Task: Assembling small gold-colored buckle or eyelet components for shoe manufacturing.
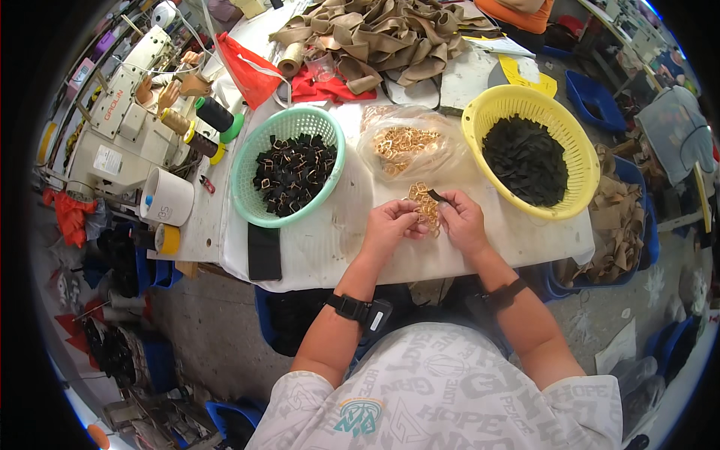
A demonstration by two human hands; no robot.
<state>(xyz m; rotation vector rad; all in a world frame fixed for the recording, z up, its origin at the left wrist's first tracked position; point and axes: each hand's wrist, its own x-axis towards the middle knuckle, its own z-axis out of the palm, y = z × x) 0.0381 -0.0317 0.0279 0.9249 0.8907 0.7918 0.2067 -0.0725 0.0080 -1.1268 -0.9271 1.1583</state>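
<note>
My left hand (390,225) and my right hand (462,220) meet over a small heap of gold square metal rings (422,196) on the white table (330,247). Both pinch at rings, and a short black strap piece (436,196) pokes out between the fingertips; which hand grips it is unclear. A clear plastic bag of more gold rings (405,142) lies just beyond. To the left stands a green basket (255,210) holding black straps fitted with rings. To the right a yellow basket (577,187) holds plain black strap pieces.
A black phone (264,253) lies at the table's near left edge. A pile of tan straps (390,37), red cloth (330,88), thread spools (214,114) and a white cup (169,196) sit farther back. A sewing machine (124,112) stands left. Blue bins (626,225) flank the right.
</note>
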